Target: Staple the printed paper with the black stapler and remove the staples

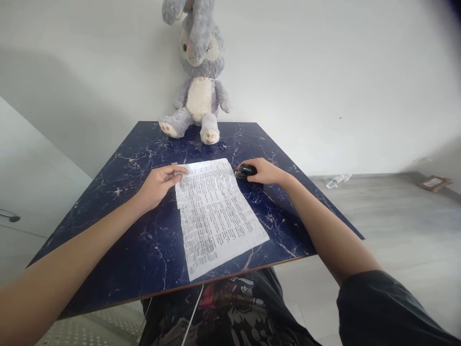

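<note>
Printed sheets of paper (219, 211), covered in dense small text, lie on the dark blue marble-patterned table (144, 240). At their upper left edge, my left hand (160, 183) pinches the paper between thumb and fingers. My right hand (264, 171) is wrapped round a small black stapler (248, 169) at the upper right edge of the paper. The stapler's metal front points left toward that edge; whether the paper sits between its jaws I cannot tell. The far end of the paper is slightly raised and curved.
A grey plush rabbit (200, 91) sits at the table's far edge, against the white wall (306, 72). On the floor to the right lie a clear plastic wrapper (338, 180) and a brown cardboard piece (434, 182). A white cord (192, 315) hangs below the front edge.
</note>
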`<state>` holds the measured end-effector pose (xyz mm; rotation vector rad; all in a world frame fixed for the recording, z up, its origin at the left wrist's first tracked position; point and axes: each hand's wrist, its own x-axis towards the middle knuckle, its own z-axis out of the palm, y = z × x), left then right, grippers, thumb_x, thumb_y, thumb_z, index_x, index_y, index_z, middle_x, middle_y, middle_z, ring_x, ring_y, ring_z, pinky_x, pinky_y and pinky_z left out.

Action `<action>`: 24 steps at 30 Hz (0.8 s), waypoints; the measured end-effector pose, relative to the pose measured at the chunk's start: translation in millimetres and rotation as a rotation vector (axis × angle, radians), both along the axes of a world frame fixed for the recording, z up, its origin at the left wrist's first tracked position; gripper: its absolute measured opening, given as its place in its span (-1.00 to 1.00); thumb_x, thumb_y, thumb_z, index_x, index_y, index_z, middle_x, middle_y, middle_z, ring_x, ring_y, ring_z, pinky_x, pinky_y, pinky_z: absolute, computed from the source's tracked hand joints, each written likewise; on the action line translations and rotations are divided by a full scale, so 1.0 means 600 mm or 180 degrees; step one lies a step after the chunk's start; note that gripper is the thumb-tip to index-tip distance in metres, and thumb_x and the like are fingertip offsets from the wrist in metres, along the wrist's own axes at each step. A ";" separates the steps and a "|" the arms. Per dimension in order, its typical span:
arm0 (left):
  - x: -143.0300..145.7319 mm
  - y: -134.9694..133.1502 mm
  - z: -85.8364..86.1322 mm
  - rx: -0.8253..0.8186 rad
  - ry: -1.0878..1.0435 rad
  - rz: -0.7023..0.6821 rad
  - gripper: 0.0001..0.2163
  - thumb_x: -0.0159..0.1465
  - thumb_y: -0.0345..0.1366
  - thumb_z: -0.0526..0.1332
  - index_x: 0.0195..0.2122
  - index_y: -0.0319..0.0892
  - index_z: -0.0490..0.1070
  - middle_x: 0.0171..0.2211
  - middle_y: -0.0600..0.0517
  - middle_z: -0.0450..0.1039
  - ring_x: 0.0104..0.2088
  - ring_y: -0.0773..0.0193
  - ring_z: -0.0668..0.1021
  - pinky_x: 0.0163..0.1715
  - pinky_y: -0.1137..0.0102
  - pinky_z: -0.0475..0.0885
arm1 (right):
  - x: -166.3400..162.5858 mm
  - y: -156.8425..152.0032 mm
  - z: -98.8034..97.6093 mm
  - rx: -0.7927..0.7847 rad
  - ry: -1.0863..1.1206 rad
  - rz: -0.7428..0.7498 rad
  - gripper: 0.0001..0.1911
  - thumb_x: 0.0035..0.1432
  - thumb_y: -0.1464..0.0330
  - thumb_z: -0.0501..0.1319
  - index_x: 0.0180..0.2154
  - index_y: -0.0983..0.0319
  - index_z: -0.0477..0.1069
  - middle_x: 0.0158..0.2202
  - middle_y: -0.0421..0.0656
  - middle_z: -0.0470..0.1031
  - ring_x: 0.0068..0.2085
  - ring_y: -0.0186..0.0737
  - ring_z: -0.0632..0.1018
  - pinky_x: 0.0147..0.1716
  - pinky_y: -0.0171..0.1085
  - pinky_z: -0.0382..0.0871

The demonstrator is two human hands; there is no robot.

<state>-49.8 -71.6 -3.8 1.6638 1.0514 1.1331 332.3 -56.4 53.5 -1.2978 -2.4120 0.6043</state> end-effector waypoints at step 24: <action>0.000 -0.003 0.003 0.0060 0.0900 0.0084 -0.57 0.21 -0.18 0.42 0.10 -0.08 0.48 -0.25 -0.02 0.60 -0.38 0.11 0.66 -0.43 0.32 0.51 | -0.018 -0.018 0.010 0.0161 -0.0138 0.0599 -0.71 0.29 0.11 0.27 -0.25 0.21 0.52 -0.37 -0.21 0.49 -0.40 -0.28 0.37 -0.31 -0.22 0.19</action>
